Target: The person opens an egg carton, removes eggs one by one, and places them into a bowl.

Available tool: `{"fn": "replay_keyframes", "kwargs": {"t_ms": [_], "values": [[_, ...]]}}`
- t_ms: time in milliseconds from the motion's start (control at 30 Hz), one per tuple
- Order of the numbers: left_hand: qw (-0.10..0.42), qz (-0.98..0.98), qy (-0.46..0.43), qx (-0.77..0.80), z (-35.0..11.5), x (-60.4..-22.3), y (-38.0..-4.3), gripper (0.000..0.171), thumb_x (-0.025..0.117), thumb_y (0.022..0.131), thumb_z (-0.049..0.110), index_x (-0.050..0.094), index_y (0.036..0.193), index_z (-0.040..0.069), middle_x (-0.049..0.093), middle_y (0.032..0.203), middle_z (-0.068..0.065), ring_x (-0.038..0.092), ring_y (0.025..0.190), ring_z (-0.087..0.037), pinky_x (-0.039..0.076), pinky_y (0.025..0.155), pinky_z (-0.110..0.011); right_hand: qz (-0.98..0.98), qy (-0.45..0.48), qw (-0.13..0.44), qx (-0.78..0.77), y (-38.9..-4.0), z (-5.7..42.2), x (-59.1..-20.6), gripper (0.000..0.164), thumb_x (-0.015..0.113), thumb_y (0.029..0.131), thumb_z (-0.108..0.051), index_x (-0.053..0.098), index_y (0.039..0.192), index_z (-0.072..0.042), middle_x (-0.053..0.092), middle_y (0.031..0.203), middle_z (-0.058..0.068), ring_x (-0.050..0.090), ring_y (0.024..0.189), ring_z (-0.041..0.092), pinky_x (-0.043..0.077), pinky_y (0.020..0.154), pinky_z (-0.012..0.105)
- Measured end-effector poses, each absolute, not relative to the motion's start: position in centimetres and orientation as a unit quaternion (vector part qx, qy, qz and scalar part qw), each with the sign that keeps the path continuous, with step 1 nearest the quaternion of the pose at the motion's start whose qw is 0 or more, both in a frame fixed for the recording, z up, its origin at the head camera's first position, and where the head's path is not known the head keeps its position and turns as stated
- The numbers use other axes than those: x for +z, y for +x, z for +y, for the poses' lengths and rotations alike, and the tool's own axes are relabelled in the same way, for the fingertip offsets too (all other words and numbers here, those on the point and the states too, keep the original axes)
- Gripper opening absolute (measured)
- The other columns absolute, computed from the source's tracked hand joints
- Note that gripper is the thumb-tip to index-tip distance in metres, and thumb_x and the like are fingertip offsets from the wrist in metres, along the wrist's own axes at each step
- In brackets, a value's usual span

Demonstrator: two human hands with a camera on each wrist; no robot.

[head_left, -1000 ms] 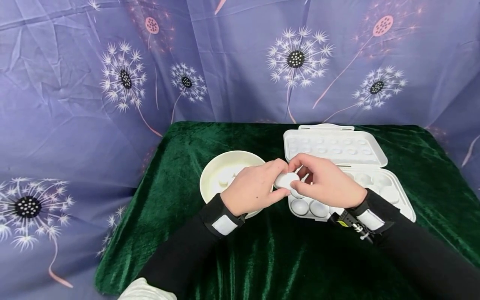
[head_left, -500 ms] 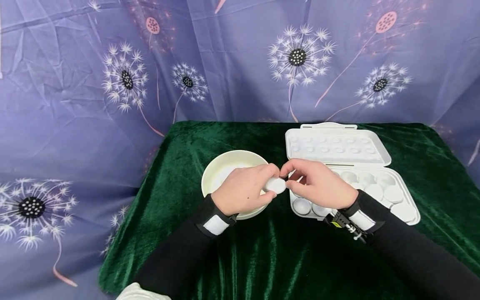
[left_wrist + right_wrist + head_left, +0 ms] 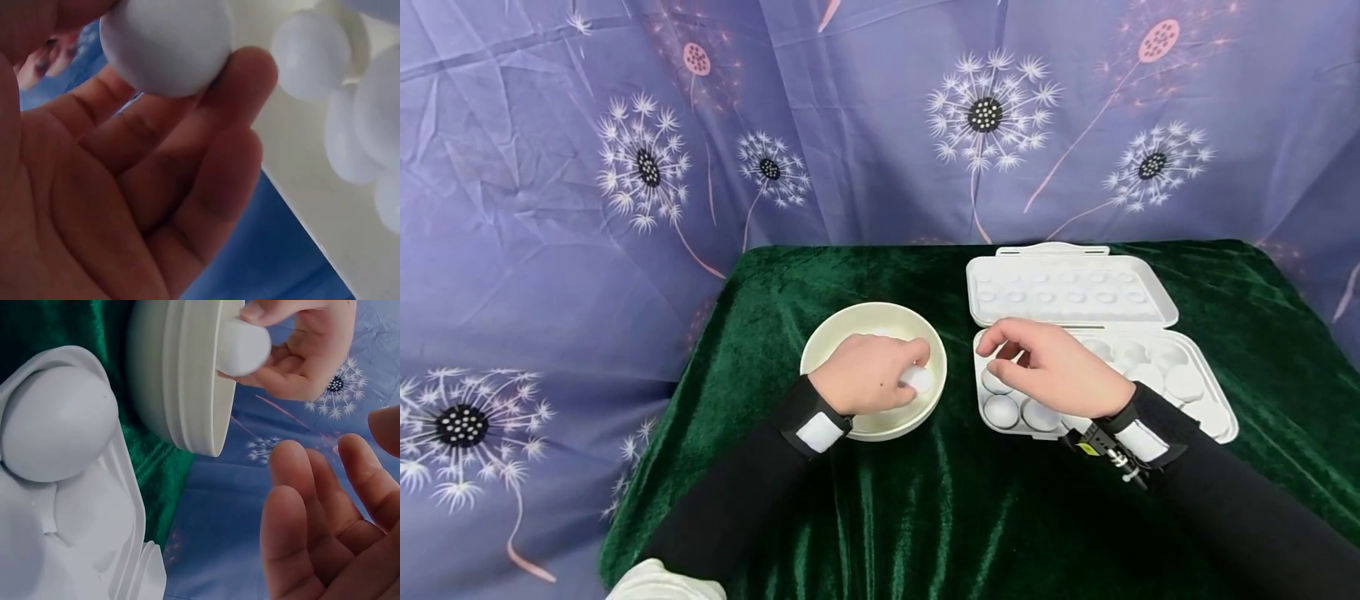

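Observation:
My left hand pinches a white egg between thumb and fingers, over the cream bowl. Seen from the left wrist, the held egg is at the fingertips, and several white eggs lie inside the bowl. My right hand hovers over the left part of the white egg carton, its fingers loosely bent with nothing between them. In the right wrist view, an egg sits in a carton cup just beside that hand.
The carton's lid lies folded back behind its tray. Several eggs fill cups there, such as the front-left one. A dark green velvet cloth covers the table, and a purple dandelion-print curtain hangs behind it.
The egg, first between both hands near the carton, passes to my left hand, which has moved left with it over the bowl. My right hand has let go and stays above the carton.

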State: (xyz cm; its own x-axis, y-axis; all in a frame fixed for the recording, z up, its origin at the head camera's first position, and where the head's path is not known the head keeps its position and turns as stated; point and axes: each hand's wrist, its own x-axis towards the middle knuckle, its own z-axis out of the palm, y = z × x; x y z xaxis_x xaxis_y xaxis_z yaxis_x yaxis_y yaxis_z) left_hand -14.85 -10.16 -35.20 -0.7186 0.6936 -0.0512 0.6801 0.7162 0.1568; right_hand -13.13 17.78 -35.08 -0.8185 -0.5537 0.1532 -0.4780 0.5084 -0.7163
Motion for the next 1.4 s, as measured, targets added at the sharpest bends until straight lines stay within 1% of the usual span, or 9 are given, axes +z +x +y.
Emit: {"fn": "replay_keyframes", "kwargs": {"t_ms": [267,400,533,733,933,1000,1167,1267,1400], "values": [[0.116,0.903,0.413,0.012,-9.8,-36.4,-16.0,0.022,0.075,0.085,0.024,0.058,0.098,0.022,0.053,0.069,0.01,0.051,0.063,-0.011,0.041,0.062,-0.031,0.864,-0.301,0.051,-0.399,-13.0,17.8,-35.1,0.017,0.065,0.097,-0.01,0.065,0.108,-0.024,0.066,0.103,-0.007,0.065,0.085,0.011,0.053,0.071,0.03],[0.157,0.901,0.404,0.007,-9.9,-37.1,-16.0,0.02,0.076,0.085,0.023,0.06,0.097,0.022,0.054,0.07,0.009,0.051,0.067,-0.013,0.041,0.065,-0.031,0.863,-0.305,0.056,-0.399,-12.9,17.7,-35.1,0.014,0.064,0.098,-0.013,0.065,0.106,-0.024,0.066,0.1,-0.007,0.064,0.084,0.011,0.052,0.071,0.03],[0.169,0.905,0.391,0.007,-10.1,-37.5,-16.0,0.017,0.075,0.086,0.02,0.064,0.099,0.022,0.056,0.073,0.01,0.053,0.07,-0.015,0.043,0.065,-0.031,0.869,-0.299,0.052,-0.392,-12.8,17.9,-35.0,0.013,0.063,0.098,-0.013,0.066,0.105,-0.023,0.065,0.099,-0.008,0.063,0.086,0.011,0.052,0.074,0.03],[0.144,0.901,0.409,0.008,-10.4,-37.0,-16.0,0.015,0.072,0.09,0.018,0.068,0.105,0.021,0.06,0.081,0.011,0.054,0.072,-0.012,0.044,0.071,-0.03,0.874,-0.292,0.052,-0.384,-12.9,18.2,-34.8,0.015,0.063,0.097,-0.011,0.065,0.105,-0.023,0.066,0.099,-0.008,0.065,0.087,0.011,0.052,0.075,0.03],[0.121,0.903,0.413,0.022,-10.2,-36.1,-15.5,0.017,0.069,0.094,0.023,0.069,0.111,0.021,0.066,0.095,0.009,0.057,0.08,-0.008,0.048,0.078,-0.031,0.879,-0.295,0.052,-0.371,-13.0,18.4,-35.1,0.014,0.063,0.097,-0.012,0.066,0.103,-0.024,0.065,0.095,-0.011,0.063,0.085,0.009,0.051,0.075,0.03],[0.105,0.904,0.414,0.033,-10.2,-35.8,-15.3,0.016,0.066,0.095,0.023,0.069,0.11,0.021,0.065,0.094,0.008,0.057,0.079,-0.009,0.048,0.076,-0.032,0.883,-0.293,0.052,-0.363,-13.1,18.5,-35.3,0.014,0.063,0.097,-0.012,0.066,0.103,-0.024,0.065,0.093,-0.012,0.063,0.085,0.009,0.051,0.075,0.029],[0.044,0.904,0.421,0.061,-9.8,-35.1,-14.6,0.016,0.063,0.095,0.024,0.068,0.11,0.021,0.059,0.088,0.008,0.052,0.07,-0.009,0.045,0.065,-0.031,0.896,-0.276,0.057,-0.343,-13.2,19.3,-35.6,0.013,0.064,0.097,-0.015,0.066,0.102,-0.026,0.064,0.092,-0.012,0.062,0.085,0.008,0.05,0.075,0.031],[0.022,0.903,0.422,0.08,-9.5,-34.6,-14.1,0.023,0.064,0.096,0.027,0.068,0.118,0.022,0.064,0.099,0.008,0.054,0.071,-0.007,0.046,0.065,-0.03,0.903,-0.268,0.061,-0.329,-13.4,19.7,-35.8,0.012,0.064,0.097,-0.015,0.067,0.103,-0.025,0.064,0.093,-0.012,0.063,0.085,0.01,0.051,0.075,0.034],[0.01,0.898,0.427,0.102,-8.8,-34.1,-13.4,0.028,0.064,0.098,0.032,0.067,0.123,0.021,0.067,0.109,0.006,0.058,0.073,-0.006,0.049,0.068,-0.03,0.913,-0.267,0.072,-0.301,-13.6,20.1,-36.0,0.011,0.064,0.096,-0.014,0.067,0.102,-0.023,0.064,0.091,-0.011,0.063,0.081,0.012,0.051,0.073,0.035]]}}
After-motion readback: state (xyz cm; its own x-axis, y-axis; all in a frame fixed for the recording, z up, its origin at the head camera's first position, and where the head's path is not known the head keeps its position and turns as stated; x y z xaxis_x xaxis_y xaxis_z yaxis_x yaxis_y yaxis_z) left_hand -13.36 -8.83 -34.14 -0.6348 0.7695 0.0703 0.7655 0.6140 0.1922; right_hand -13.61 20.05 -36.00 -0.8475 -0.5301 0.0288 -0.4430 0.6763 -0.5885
